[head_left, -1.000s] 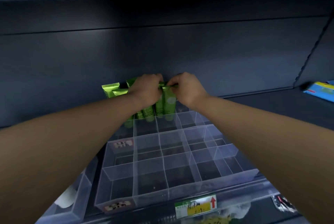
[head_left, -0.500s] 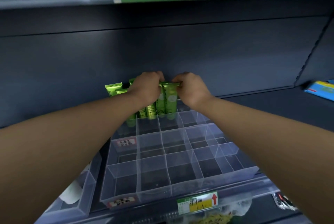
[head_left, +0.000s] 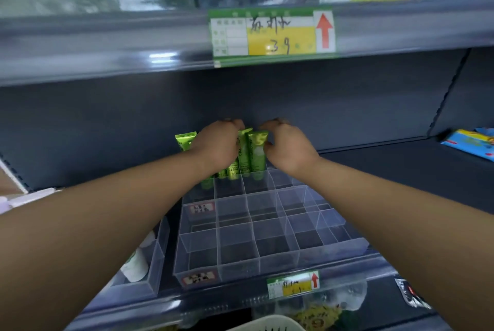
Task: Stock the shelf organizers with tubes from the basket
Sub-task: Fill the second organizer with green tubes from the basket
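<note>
Reaching into clear plastic organizer [head_left: 267,245], both hands — left hand [head_left: 217,144], right hand [head_left: 287,147] — loosely curled around glossy green tubes [head_left: 256,154]

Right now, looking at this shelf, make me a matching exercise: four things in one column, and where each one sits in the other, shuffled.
Things:
1. green tubes
2. clear divided organizer
3. price tag reading 39
4. white basket

Places:
A. bottom edge of the view
B. edge of the upper shelf
C. back row of the organizer, between the hands
D. middle shelf, front cells unfilled

Pairs: 1-C, 2-D, 3-B, 4-A
</note>
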Available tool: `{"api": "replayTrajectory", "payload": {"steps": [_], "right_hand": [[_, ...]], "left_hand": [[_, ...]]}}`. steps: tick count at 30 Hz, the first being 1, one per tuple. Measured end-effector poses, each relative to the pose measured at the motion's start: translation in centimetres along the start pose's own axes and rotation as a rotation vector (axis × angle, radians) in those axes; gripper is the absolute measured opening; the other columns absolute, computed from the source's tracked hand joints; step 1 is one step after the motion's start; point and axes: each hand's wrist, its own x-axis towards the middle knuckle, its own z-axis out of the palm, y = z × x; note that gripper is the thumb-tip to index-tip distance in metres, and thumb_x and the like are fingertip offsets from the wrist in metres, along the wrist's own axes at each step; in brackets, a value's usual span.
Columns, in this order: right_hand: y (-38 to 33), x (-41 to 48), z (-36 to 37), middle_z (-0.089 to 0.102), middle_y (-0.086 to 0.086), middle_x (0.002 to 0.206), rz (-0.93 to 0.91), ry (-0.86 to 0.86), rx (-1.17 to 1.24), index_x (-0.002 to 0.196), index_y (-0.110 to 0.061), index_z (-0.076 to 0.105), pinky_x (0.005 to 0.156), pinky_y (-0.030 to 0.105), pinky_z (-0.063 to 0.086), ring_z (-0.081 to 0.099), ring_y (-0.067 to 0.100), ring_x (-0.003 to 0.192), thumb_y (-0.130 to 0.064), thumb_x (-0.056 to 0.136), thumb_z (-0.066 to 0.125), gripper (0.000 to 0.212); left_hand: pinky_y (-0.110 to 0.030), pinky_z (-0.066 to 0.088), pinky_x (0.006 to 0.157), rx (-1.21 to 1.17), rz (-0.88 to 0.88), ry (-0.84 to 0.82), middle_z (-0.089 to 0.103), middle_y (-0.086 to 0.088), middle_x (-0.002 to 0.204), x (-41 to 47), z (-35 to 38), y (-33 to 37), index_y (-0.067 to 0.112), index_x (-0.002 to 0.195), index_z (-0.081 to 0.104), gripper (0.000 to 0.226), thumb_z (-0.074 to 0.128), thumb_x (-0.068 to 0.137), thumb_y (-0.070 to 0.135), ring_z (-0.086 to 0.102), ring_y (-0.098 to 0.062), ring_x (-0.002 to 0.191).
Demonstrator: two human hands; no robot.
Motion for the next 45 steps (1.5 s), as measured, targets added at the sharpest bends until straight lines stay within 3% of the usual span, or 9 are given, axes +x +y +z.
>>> {"api": "replayTrajectory", "payload": {"steps": [6, 13, 19, 25, 32, 36, 45], "right_hand": [[-2.2, -3.7, -0.5, 0.045, 0.009, 0.134, -0.010, -0.070, -0.084, 0.130, -0.012, 0.050, 0.101, 0.041, 0.041, 0.043, 0.030, 0.123, -0.018, 0.086, 0.053, 0.045], [-5.1, -9.0, -1.4, 0.028, 0.006, 0.147, -0.041, -0.173, -0.238, 0.141, -0.017, 0.034, 0.106, 0.043, 0.031, 0.027, 0.027, 0.134, -0.032, 0.090, 0.050, 0.056], [-6.5, -14.1, -1.3, 0.003, 0.003, 0.158, -0.060, -0.269, -0.272, 0.147, -0.020, 0.019, 0.114, 0.043, 0.018, 0.003, 0.023, 0.145, -0.039, 0.091, 0.048, 0.065], [-7.1, -19.1, -0.6, -0.006, 0.002, 0.158, -0.037, -0.337, -0.287, 0.150, -0.024, 0.007, 0.115, 0.043, 0.013, -0.002, 0.024, 0.146, -0.046, 0.091, 0.047, 0.074], [-6.6, -25.7, 2.3, -0.003, 0.003, 0.158, -0.018, -0.424, -0.264, 0.150, -0.023, 0.008, 0.116, 0.043, 0.013, 0.000, 0.023, 0.146, -0.043, 0.091, 0.049, 0.075], [-6.0, -28.6, 4.4, -0.002, 0.004, 0.159, -0.015, -0.477, -0.239, 0.150, -0.023, 0.009, 0.117, 0.042, 0.012, 0.001, 0.024, 0.146, -0.041, 0.090, 0.049, 0.074], [-4.5, -31.6, 9.5, 0.026, 0.009, 0.149, 0.039, -0.632, -0.215, 0.145, -0.014, 0.027, 0.114, 0.043, 0.027, 0.025, 0.028, 0.138, -0.035, 0.087, 0.056, 0.067]], "left_hand": [[-0.039, 0.047, 0.095, 0.070, 0.050, -0.025, 0.050, -0.007, 0.136, -4.2, -1.8, 0.7, 0.019, 0.135, 0.045, 0.048, 0.051, 0.087, 0.018, 0.052, -0.029, 0.119], [-0.036, 0.037, 0.102, 0.169, 0.034, -0.049, 0.047, -0.002, 0.137, -10.5, -3.4, 1.6, 0.020, 0.138, 0.039, 0.051, 0.048, 0.089, 0.029, 0.044, -0.024, 0.125], [-0.034, 0.024, 0.111, 0.187, 0.023, -0.063, 0.033, -0.002, 0.149, -16.1, -4.2, 2.6, 0.018, 0.146, 0.028, 0.059, 0.045, 0.092, 0.035, 0.030, -0.021, 0.137], [-0.036, 0.021, 0.114, 0.168, 0.015, -0.050, 0.025, -0.004, 0.153, -21.3, -4.3, 3.3, 0.017, 0.148, 0.023, 0.065, 0.046, 0.091, 0.038, 0.023, -0.021, 0.141], [-0.038, 0.026, 0.111, 0.133, -0.013, -0.073, 0.033, -0.004, 0.149, -27.6, -2.0, 4.0, 0.017, 0.143, 0.032, 0.061, 0.050, 0.088, 0.038, 0.031, -0.022, 0.137], [-0.036, 0.022, 0.114, 0.094, -0.015, -0.127, 0.029, -0.003, 0.151, -31.1, 0.1, 3.8, 0.017, 0.147, 0.026, 0.065, 0.048, 0.089, 0.036, 0.026, -0.021, 0.140], [-0.034, 0.018, 0.116, 0.021, -0.066, -0.296, 0.029, -0.004, 0.152, -35.6, 5.7, 2.9, 0.015, 0.146, 0.026, 0.063, 0.048, 0.091, 0.034, 0.026, -0.020, 0.141]]}}
